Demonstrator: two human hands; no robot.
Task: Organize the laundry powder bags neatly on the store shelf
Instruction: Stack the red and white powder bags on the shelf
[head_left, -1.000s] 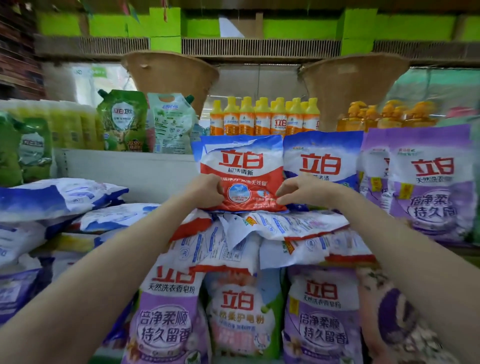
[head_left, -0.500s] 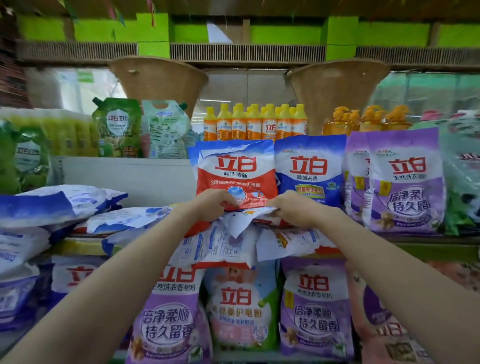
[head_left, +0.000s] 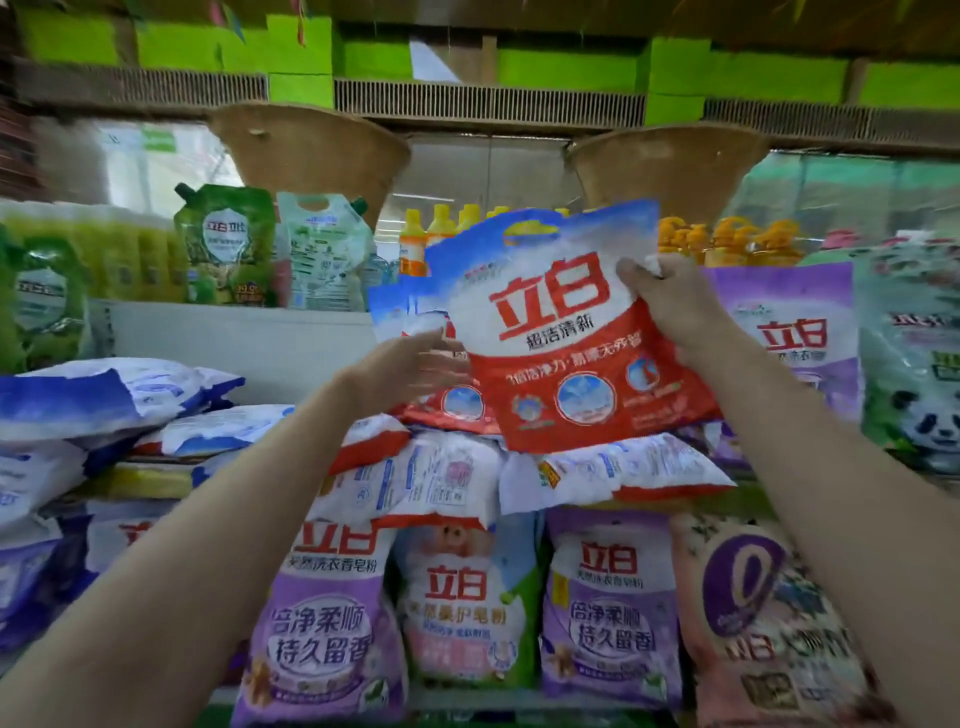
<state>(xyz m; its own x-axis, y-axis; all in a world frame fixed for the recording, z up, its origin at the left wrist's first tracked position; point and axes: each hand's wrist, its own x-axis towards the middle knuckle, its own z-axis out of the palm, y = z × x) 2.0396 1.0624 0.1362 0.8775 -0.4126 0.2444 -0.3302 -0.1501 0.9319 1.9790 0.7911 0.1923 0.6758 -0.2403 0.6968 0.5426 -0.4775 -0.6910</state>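
Blue-and-white powder bags (head_left: 104, 395) lie flat in a loose stack at far left. Green refill pouches (head_left: 226, 244) stand on the shelf ledge (head_left: 234, 332) behind them. Left hand (head_left: 410, 364) is spread, fingers straight, its fingertips at the left edge of the red-and-white laundry powder bag (head_left: 566, 338); contact cannot be confirmed. That bag is raised, tilted, in front of the upright row and above 2 flat white bags (head_left: 519, 475). Right hand (head_left: 675, 301) grips the bag's upper right edge, fingers curled over it. Orange bottles (head_left: 727, 239) stand behind. Purple bag (head_left: 795, 332) stands upright at right, panda-print bag (head_left: 914, 374) beside it. Lower shelf holds upright purple bags (head_left: 322, 623).
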